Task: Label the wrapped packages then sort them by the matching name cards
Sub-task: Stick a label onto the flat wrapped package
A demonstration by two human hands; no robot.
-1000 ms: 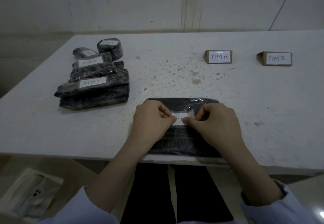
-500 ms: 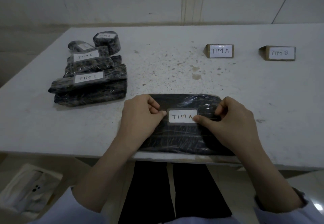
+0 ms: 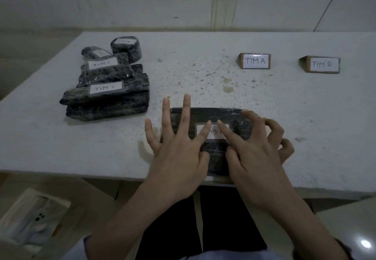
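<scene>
A flat black wrapped package (image 3: 215, 115) lies at the table's near edge with a white "TIM A" label (image 3: 213, 132) stuck on its top. My left hand (image 3: 179, 150) rests spread over its left half, the index fingertip pressing the label. My right hand (image 3: 256, 150) presses the label's right part with its index finger, the other fingers curled. Neither hand grips anything. Two folded name cards stand at the far right: "TIM A" (image 3: 255, 61) and "TIM B" (image 3: 323, 64). A pile of black wrapped packages (image 3: 107, 97) with "TIM C" labels sits at the far left.
The white speckled table (image 3: 61, 148) ends just under my wrists. A round wrapped package (image 3: 126, 47) and a small one (image 3: 94, 52) sit behind the pile. A white bag (image 3: 34, 219) lies on the floor at lower left. A wall stands behind the table.
My hands have let go of the label's ends. The fingers have opened out and now press flat on the label, covering part of its writing.
</scene>
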